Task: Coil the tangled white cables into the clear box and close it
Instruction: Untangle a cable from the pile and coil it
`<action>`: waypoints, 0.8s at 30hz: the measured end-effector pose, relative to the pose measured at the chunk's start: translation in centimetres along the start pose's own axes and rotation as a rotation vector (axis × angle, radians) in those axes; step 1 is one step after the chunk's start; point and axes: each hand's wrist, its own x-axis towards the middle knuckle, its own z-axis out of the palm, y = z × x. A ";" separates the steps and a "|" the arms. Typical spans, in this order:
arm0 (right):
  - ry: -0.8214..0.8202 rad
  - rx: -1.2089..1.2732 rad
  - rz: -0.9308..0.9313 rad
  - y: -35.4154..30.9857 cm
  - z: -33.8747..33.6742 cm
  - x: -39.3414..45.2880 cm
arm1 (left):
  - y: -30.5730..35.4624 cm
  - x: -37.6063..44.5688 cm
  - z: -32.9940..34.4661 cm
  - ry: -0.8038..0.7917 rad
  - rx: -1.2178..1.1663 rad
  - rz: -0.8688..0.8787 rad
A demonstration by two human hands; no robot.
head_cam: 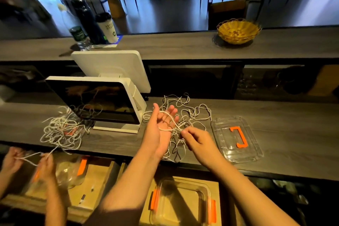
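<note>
The clear plastic box with orange side clips (181,202) is sitting nearest the camera, on a tan surface below the dark wood-grain counter (275,152); its near edge is cut off by the frame and the forearms are crossing over part of it. Beyond the box, on the counter, the left hand (161,124) is standing palm-up with fingers spread straight, strands of the tangled white cables (190,113) lying across the palm. Just right of it, the right hand (197,138) is pinching one strand between thumb and fingertips. Right of the tangle, the clear lid with an orange handle (236,138) is lying flat. Left of the box, another person's hands (29,163) are pulling at a second white cable pile (62,130), motion-blurred. Writing on the white cup (108,27) is too blurred to read.
</note>
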 end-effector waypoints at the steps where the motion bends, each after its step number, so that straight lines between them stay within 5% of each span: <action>1: 0.001 -0.010 0.007 -0.1 0.1 0.0 | 0.1 0.0 0.1 -0.003 -0.074 -0.019; 10: -0.036 -0.275 0.059 0.0 0.4 1.7 | 2.8 3.0 -0.6 0.036 -0.078 0.038; 17: -0.054 -0.554 0.038 1.0 -0.4 5.2 | 5.2 8.4 -2.1 0.215 0.097 0.131; 24: 0.037 -0.709 0.023 0.5 -4.2 13.5 | 8.0 11.8 -0.2 0.294 -0.025 0.276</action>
